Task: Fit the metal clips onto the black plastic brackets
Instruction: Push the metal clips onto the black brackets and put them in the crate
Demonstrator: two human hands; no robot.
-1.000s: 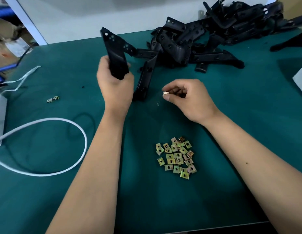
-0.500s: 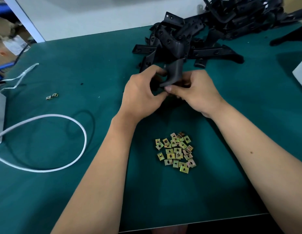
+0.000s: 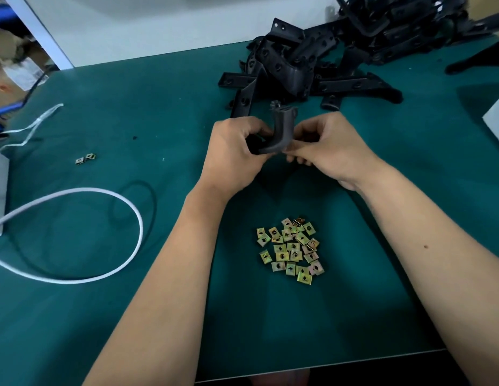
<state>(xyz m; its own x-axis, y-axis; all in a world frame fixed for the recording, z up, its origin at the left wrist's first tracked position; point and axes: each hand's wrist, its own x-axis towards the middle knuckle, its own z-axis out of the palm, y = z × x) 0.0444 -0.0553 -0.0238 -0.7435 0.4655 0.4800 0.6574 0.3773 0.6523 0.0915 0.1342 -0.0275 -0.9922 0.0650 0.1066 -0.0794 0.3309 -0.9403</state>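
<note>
Both hands meet above the green mat [image 3: 103,316]. The left hand [image 3: 234,154] curls round the lower end of a black plastic bracket [image 3: 281,132], thumb on top; the right hand [image 3: 332,149] pinches at its bend from the other side. The bracket's far end points up. Whether a clip sits between the right fingertips cannot be told. The loose metal clips [image 3: 291,250] lie heaped between the forearms; the bracket pile [image 3: 340,51] sits behind, a white cable [image 3: 125,207] loops well left.
</note>
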